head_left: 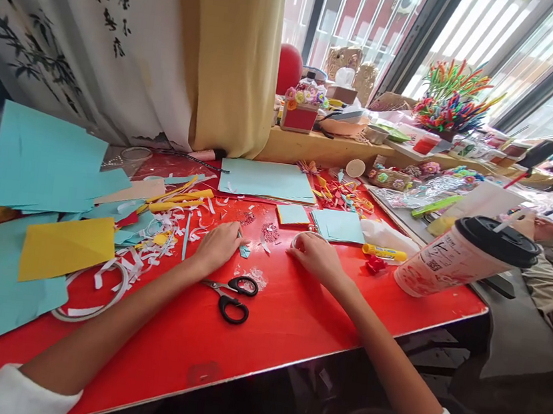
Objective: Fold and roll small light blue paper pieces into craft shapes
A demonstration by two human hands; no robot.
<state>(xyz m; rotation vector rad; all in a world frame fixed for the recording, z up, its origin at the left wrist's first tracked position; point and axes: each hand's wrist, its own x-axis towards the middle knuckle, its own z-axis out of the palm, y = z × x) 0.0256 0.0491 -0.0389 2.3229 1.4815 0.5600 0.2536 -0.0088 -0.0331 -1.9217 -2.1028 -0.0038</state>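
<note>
I note left hand (pixel 222 246) pinching a small folded light-blue paper piece (pixel 244 251), presumably steadying it; right hand (pixel 319 258) curled, grip unclear.

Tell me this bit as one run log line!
left hand: at small blue paper | right hand: at white ring | scissors: on red table, between forearms | cup: right of right hand

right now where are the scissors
In the head view, the scissors lie left of centre on the red table, nearer the camera than the left hand.
</note>
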